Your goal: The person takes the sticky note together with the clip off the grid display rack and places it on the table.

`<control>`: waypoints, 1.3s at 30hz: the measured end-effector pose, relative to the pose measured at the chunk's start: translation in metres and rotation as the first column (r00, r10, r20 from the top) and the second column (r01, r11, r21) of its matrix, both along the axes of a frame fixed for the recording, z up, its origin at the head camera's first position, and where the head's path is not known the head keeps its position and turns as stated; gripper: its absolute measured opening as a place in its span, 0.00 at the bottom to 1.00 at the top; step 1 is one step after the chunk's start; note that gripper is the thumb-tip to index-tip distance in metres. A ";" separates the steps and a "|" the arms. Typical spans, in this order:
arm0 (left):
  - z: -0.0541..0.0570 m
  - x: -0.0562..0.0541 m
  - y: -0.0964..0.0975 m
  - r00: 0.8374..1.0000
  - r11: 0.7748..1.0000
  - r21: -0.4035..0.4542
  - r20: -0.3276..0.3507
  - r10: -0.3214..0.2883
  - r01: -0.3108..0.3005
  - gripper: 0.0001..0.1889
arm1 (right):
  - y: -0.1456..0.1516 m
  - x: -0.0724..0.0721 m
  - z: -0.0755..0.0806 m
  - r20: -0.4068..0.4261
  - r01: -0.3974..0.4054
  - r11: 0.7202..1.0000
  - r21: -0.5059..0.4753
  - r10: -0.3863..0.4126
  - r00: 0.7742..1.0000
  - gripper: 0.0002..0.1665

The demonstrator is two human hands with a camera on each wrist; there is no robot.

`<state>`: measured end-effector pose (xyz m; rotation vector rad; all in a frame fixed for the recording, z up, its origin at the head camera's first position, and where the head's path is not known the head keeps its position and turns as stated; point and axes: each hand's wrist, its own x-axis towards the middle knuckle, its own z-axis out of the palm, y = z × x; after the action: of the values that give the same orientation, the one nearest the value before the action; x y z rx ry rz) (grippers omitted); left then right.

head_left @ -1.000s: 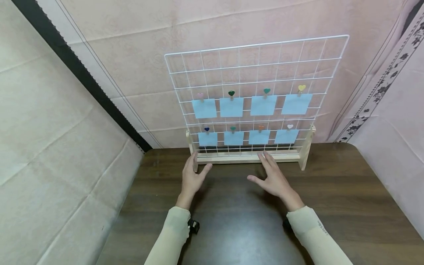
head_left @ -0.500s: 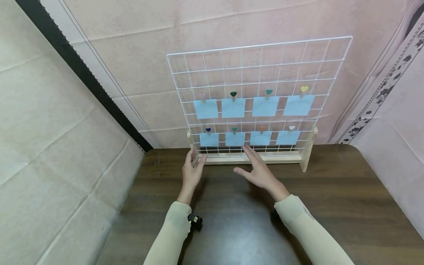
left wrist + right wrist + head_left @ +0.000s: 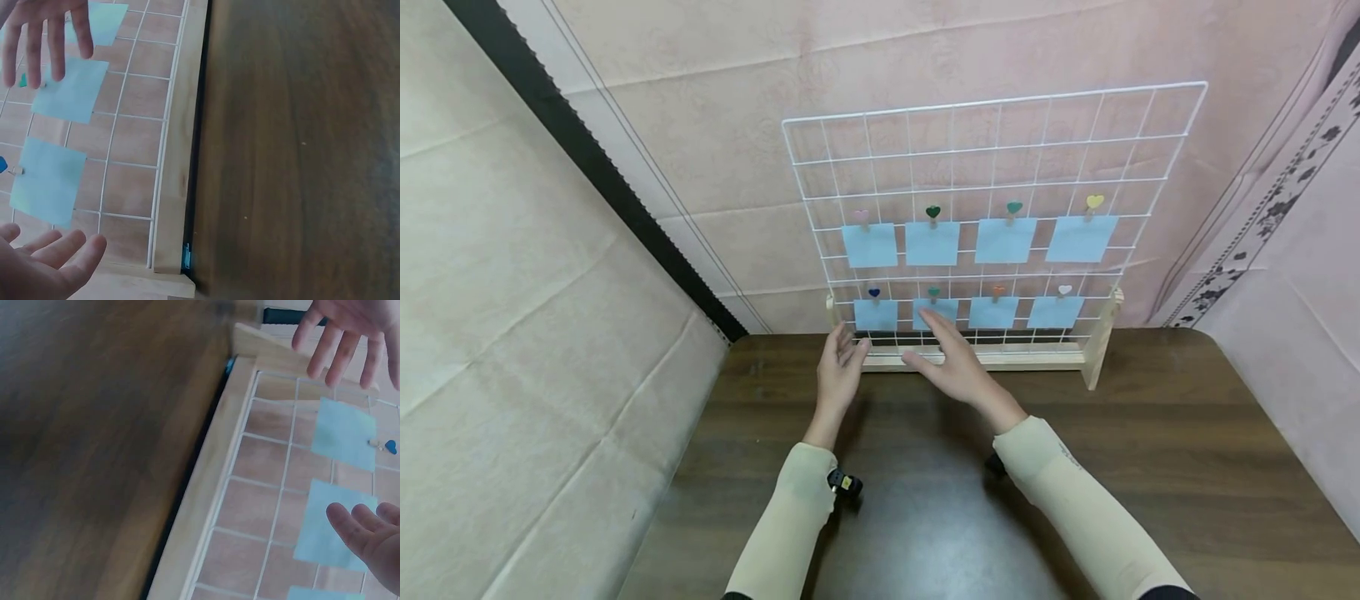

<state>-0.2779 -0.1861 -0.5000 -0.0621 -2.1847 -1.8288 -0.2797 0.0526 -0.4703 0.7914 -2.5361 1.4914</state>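
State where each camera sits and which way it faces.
Head: worn on the head, facing forward and down at the wire grid; left hand, right hand, sleeves show.
Left wrist: on that wrist, facing wooden base and grid; both hands show.
Right wrist: on that wrist, facing base and grid; both hands show.
Both wrist views share the blue heart.

In the head view, presents thin, white-coated wire, apparently metal, in the grid panel (image 3: 992,188) at 1 o'clock. Shows pale, smooth, matt wood in the stand (image 3: 1030,362) at 4 o'clock. Displays matt paper in the blue cards (image 3: 1005,242) at 2 o'clock. Exhibits dark wood grain, softly glossy, on the tabletop (image 3: 902,537) at 6 o'clock. Features creased, matt cloth in the backdrop (image 3: 880,79) at 12 o'clock.
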 end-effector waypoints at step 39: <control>0.016 -0.027 0.000 0.986 0.994 0.068 0.135 -0.094 0.086 0.31 | -0.059 -0.049 0.044 0.090 -0.036 0.999 -0.018 0.037 0.995 0.37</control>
<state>-0.3044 -0.1862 -0.4844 -0.0224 -2.2490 -2.0045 -0.3283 -0.0061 -0.4267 0.7900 -2.5838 1.5919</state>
